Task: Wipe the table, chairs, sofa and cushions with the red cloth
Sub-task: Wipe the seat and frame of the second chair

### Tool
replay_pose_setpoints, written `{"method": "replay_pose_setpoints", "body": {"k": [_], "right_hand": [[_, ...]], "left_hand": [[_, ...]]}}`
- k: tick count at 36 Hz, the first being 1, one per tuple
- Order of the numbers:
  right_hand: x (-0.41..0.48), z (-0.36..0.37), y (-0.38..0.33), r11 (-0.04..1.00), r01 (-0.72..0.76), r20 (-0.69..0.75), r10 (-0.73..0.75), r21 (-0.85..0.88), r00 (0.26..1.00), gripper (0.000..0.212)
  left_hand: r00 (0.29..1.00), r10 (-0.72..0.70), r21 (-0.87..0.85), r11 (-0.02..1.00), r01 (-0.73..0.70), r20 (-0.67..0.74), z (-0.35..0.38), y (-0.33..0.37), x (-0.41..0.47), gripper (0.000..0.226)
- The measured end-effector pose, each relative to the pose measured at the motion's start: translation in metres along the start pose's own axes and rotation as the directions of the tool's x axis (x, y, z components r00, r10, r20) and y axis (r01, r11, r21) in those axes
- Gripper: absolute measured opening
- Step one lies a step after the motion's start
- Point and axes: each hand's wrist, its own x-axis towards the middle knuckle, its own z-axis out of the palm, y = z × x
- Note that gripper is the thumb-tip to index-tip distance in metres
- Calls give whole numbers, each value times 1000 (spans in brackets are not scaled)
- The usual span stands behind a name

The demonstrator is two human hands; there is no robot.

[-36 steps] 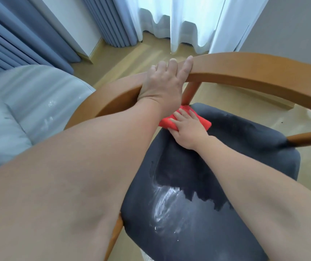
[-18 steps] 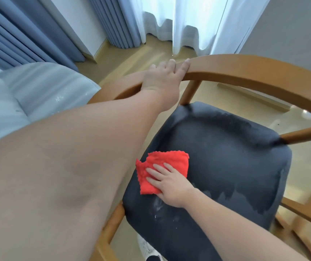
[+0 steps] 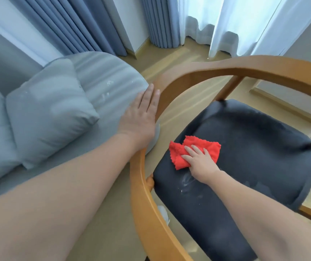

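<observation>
The red cloth [image 3: 194,151] lies crumpled on the dark blue seat cushion [image 3: 254,157] of a wooden chair [image 3: 151,213]. My right hand [image 3: 200,162] presses flat on the cloth, fingers straight, near the seat's left edge. My left hand [image 3: 141,115] is off the chair's curved rail, fingers straight, over the rounded end of the grey-blue sofa [image 3: 102,81]; whether it touches the sofa I cannot tell. White smears show on the seat just below my right hand. Two grey-blue cushions [image 3: 47,110] lie on the sofa to the left.
Blue curtains [image 3: 87,23] hang behind the sofa and white sheer curtains [image 3: 235,21] at the back. Wooden floor [image 3: 179,57] shows between sofa and chair. The chair's curved backrest rail [image 3: 264,68] arcs over the seat.
My left hand has let go of the chair rail and moved left over the sofa's end. My right hand has slid the cloth from the seat's far side toward its near left. The view has swung left.
</observation>
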Motion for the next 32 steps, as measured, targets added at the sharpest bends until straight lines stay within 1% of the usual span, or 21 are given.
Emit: {"method": "replay_pose_setpoints", "body": {"k": [4, 7, 9, 11, 14, 15, 18, 20, 22, 25, 27, 32], "right_hand": [[-1, -7, 7, 999, 23, 32, -24, 33, 999, 49], [1, -15, 13, 995, 54, 42, -57, 80, 997, 49], [-1, -18, 17, 993, 82, 58, -87, 85, 995, 48], [-1, -20, 20, 993, 99, 42, -102, 63, 994, 46], [2, -22, 22, 990, 139, -81, -137, 28, 987, 43], [3, -20, 22, 989, 147, -97, -145, 15, 985, 46], [7, -5, 23, 987, 151, -49, -154, -55, 987, 58], [10, 6, 23, 981, 156, -51, -163, -118, 985, 60], [12, 18, 18, 988, 130, -144, -141, -84, 979, 55], [12, 31, 6, 996, 94, -303, -87, 7, 949, 44], [9, 41, 3, 992, 129, -330, -122, 1, 936, 41], [-40, 65, -5, 961, 273, -321, -273, -44, 907, 41]], "left_hand": [[988, -154, -124, 981, 151, -21, 25, 8, -63, 68], [954, -298, -188, 937, 296, 17, 41, 27, -105, 72], [910, -410, -243, 879, 410, 53, 46, 43, -126, 70], [857, -512, -289, 813, 505, 56, 47, 59, -138, 70], [793, -607, -312, 746, 588, 43, 47, 73, -148, 73], [787, -615, -315, 739, 595, 41, 46, 73, -150, 72], [799, -601, -324, 752, 574, 23, 46, 68, -151, 70], [800, -600, -323, 755, 570, 10, 47, 67, -150, 69], [803, -596, -320, 761, 564, -3, 48, 68, -150, 69], [811, -586, -300, 774, 557, -6, 51, 68, -150, 70], [804, -595, -295, 769, 567, -5, 53, 68, -150, 71], [808, -589, -279, 779, 562, -15, 55, 68, -151, 74]]}}
